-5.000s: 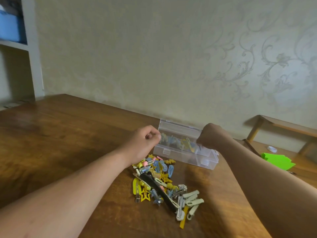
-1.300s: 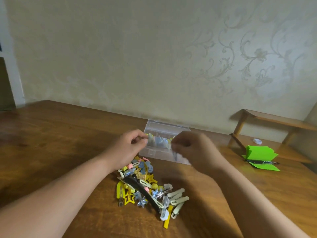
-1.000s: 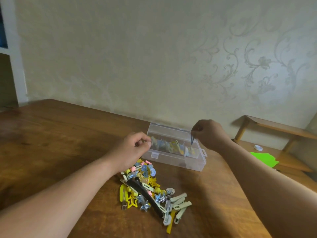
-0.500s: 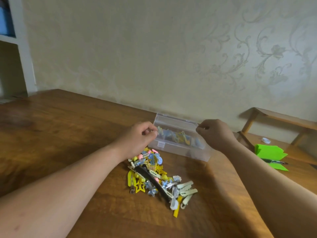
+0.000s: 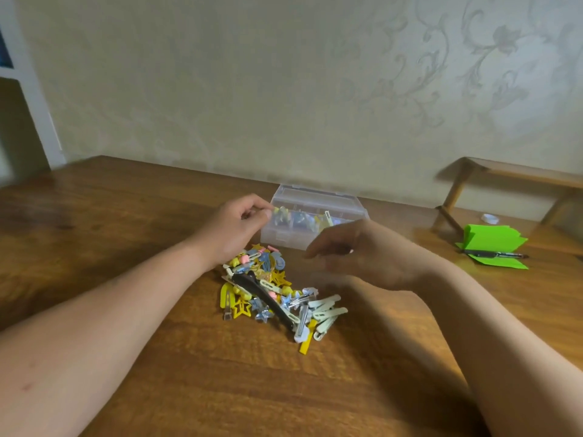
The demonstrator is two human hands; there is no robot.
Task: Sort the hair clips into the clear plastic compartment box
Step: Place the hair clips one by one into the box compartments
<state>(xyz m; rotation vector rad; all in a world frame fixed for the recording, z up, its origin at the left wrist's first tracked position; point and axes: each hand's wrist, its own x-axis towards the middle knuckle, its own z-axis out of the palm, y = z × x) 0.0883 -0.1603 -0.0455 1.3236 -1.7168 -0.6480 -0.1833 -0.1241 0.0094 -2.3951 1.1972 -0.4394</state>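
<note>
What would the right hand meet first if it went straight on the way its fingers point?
Likely the far end of the hair clip pile, near the left hand. The right hand points leftward; its height is unclear.

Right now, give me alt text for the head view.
A person's left hand, fingers curled, sits at the left end of a clear compartment box holding some clips; the blurred right hand hovers beside a pile of hair clips on a wooden table.
</note>
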